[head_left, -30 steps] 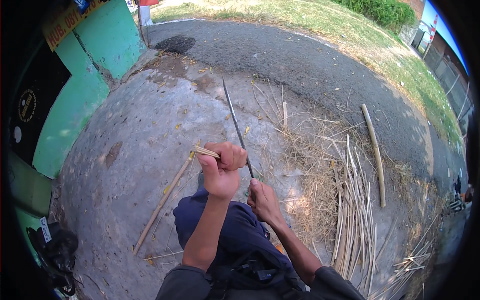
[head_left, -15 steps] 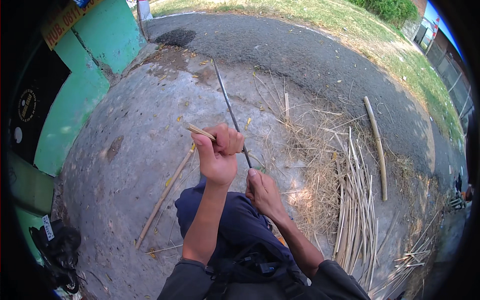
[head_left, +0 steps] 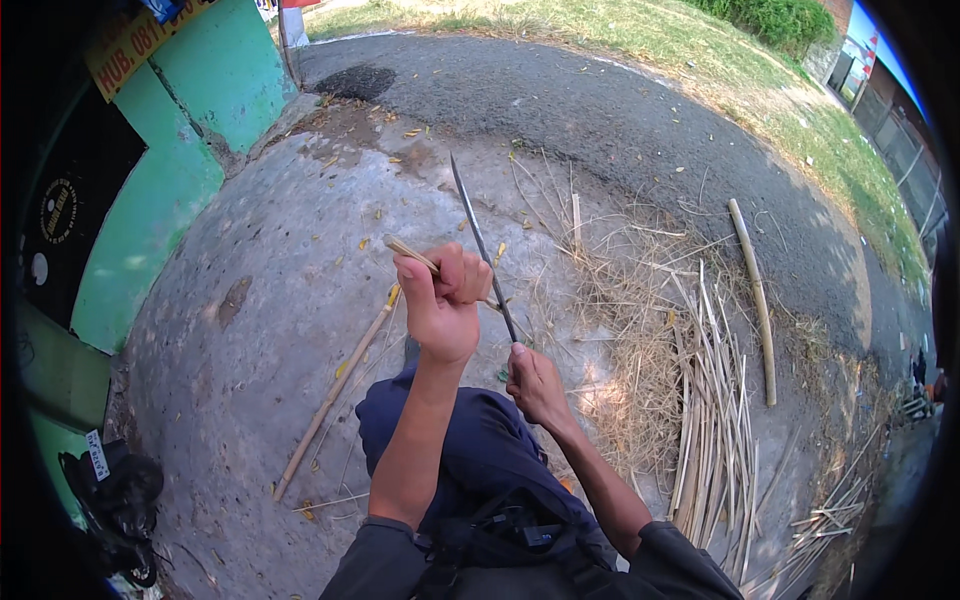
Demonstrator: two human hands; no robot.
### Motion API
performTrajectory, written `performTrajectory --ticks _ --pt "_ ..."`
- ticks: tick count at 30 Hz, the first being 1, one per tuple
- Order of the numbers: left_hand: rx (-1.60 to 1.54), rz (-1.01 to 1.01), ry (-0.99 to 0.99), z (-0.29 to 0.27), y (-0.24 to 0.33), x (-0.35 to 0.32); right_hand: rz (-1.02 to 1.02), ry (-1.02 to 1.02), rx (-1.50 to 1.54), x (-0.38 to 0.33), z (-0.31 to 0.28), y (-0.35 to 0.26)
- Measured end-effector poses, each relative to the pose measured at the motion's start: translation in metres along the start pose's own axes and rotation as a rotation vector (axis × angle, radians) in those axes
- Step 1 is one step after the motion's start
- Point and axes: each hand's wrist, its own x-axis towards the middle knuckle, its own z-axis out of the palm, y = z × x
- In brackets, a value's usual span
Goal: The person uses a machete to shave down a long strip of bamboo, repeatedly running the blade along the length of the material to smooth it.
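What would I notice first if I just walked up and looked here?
Probably the long knife sticking up in the middle, held by the right hand. The left hand beside it grips a thin bamboo strip against the blade. To the right, a pile of bamboo strips lies on the ground.

Only signage is up top left: a yellow-orange sign strip tilted above the green wall, plus a round yellowish emblem on the black panel beside it.
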Motion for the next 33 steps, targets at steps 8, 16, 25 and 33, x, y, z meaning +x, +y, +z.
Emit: performTrajectory --ticks 8,16,25,33 --pt "0.042 -0.008 0.049 -0.011 -0.001 -0.001 0.269 0.019 0.062 0.001 -0.002 0.037" --pt "0.029 -0.001 0.03 -0.003 -0.003 0.006 0.125 0.009 0.026 0.005 -0.008 0.098" --pt "0.051 -0.004 0.043 -0.021 0.007 0.005 0.23 0.015 0.049 0.004 0.007 0.055" --pt "-0.024 -0.062 -0.062 0.004 -0.014 0.004 0.206 0.138 -0.181 0.071 -0.03 0.121"
